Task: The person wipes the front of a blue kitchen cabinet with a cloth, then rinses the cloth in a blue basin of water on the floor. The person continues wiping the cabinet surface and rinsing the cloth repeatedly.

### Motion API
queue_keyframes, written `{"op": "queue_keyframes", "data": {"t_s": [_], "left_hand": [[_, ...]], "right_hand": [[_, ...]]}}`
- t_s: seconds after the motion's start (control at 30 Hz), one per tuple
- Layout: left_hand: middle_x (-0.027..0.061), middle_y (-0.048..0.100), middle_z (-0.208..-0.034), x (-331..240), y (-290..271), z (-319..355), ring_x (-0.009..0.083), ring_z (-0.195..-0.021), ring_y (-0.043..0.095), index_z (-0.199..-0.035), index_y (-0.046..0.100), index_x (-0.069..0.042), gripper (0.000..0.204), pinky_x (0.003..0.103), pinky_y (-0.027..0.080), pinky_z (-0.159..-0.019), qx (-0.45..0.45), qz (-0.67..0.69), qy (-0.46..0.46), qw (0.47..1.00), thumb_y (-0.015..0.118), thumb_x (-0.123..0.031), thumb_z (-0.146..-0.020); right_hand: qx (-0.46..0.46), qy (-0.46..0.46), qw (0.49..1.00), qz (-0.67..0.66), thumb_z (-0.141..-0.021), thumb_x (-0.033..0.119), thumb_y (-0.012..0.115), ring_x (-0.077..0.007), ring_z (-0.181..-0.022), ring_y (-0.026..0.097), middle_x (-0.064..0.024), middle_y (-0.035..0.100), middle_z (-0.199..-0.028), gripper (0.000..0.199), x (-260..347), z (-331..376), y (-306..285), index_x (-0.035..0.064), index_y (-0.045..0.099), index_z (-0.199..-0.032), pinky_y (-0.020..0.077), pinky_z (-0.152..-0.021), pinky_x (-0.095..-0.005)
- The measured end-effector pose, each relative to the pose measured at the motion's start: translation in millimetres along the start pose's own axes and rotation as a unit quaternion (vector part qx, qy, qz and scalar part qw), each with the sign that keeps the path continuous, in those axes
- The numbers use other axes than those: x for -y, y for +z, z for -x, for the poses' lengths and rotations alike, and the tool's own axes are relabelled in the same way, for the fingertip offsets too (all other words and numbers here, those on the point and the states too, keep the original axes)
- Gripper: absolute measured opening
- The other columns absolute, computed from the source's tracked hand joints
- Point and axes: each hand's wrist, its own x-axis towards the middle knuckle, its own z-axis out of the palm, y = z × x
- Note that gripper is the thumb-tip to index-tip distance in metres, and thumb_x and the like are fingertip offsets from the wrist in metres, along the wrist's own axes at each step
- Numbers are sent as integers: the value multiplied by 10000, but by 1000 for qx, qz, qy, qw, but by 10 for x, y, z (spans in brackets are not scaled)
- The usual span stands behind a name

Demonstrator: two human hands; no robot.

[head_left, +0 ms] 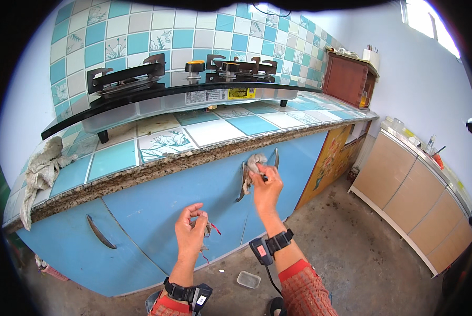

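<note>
My right hand (267, 194) is closed on a crumpled grey-white rag (256, 160). It presses the rag against the upper part of a dark curved door handle (241, 185) on the light blue cabinet (162, 218). Beside it, on the adjoining door, is a second handle (276, 157). Lower and to the left, my left hand (190, 227) has its fingers curled around a small greyish bundle (208, 229) with thin red threads hanging out. Most of that bundle is hidden by the palm, so its kind is unclear. Both wrists wear black straps with small boxes.
Above the doors runs a rough granite counter edge (157, 167). A gas stove (188, 97) stands raised on the tiled top; a whitish cloth (43, 166) drapes over the left corner. A clear plastic tray (248, 279) lies on the floor, and a beige cabinet (404, 189) stands right.
</note>
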Motion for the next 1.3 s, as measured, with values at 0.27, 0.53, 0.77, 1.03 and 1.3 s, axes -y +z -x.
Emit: {"op": "queue_keyframes", "data": {"t_s": [0.27,0.53,0.77,1.03,1.3], "left_hand": [[40,617,-902,11,-28,-17,61,-712,543,-1174,574,1,322,217,453,-606,-3,-10,12,1000,618,-98,-871],[39,622,-904,-65,-52,43,56,-711,547,-1145,593,4,294,219,454,-610,11,-8,12,1000,623,-97,-872],[16,611,-893,-63,-38,59,59,-777,513,-1148,612,-9,284,234,434,-667,20,10,-13,1000,622,-123,-888],[36,637,-889,-7,-64,25,58,-711,551,-1063,643,5,226,221,462,-609,14,-19,8,1000,632,-103,-866],[43,641,-881,-43,-90,51,62,-702,556,-1065,639,14,236,226,464,-606,16,17,-4,1000,632,-111,-865]], "right_hand": [[-58,95,993,-25,-774,112,754,-180,-726,597,-127,672,-816,235,195,-164,249,-55,658,-908,489,-697,-306],[-129,137,981,-42,-772,100,759,-56,-559,465,2,604,-664,191,280,-393,200,-46,642,-808,385,-483,-244],[-98,147,983,-54,-745,99,748,-122,-618,540,-75,650,-711,224,256,-219,289,-68,638,-847,466,-570,-299],[-79,166,980,-74,-729,68,713,-110,-612,525,-57,631,-698,193,245,-178,395,-74,635,-835,455,-569,-280],[-164,200,961,-95,-729,52,696,-96,-612,497,-38,613,-700,155,145,-476,289,-59,624,-809,436,-555,-280]]}}
